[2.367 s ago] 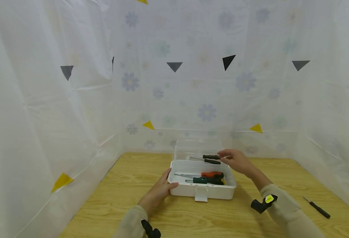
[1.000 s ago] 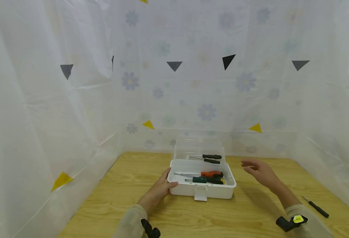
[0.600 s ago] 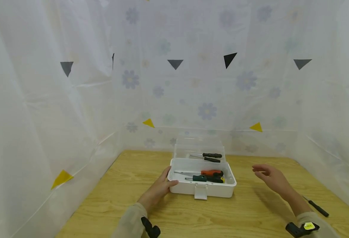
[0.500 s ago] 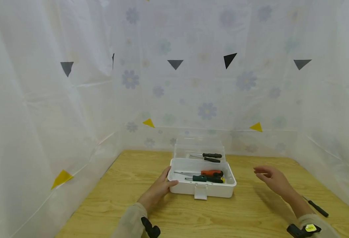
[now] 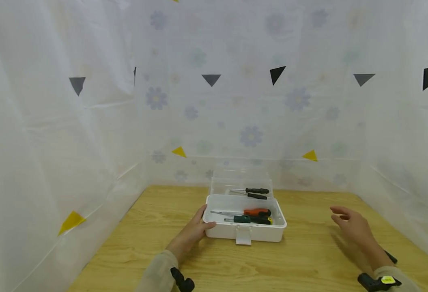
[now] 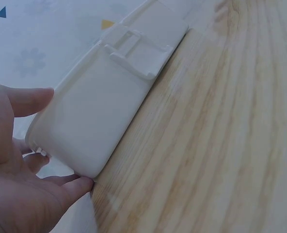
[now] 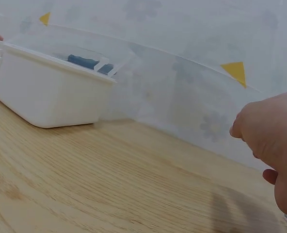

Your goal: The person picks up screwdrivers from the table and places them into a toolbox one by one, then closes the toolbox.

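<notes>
A white plastic box [image 5: 257,234] stands open on the wooden table [image 5: 301,259], its clear lid [image 5: 240,180] tipped back. Inside lie an orange-handled screwdriver [image 5: 257,211] and a green-and-black one [image 5: 251,220]; two black screwdrivers [image 5: 256,191] rest in the lid. My left hand [image 5: 200,225] holds the box's left front corner, thumb on the rim. In the left wrist view, that left hand [image 6: 41,145] cups the box [image 6: 100,116] end. My right hand [image 5: 345,221] hovers open over the table to the box's right, holding nothing. The right wrist view shows the right hand [image 7: 272,145] far from the box [image 7: 46,92].
A black screwdriver [image 5: 391,257] lies on the table at the far right, mostly hidden behind my right wrist. White flowered sheeting [image 5: 250,113] with small triangles walls the table on three sides. The box's front latch [image 5: 243,239] hangs down.
My right hand has left the box's lid and swung right and toward me over the table. The left hand and the box stay where they were.
</notes>
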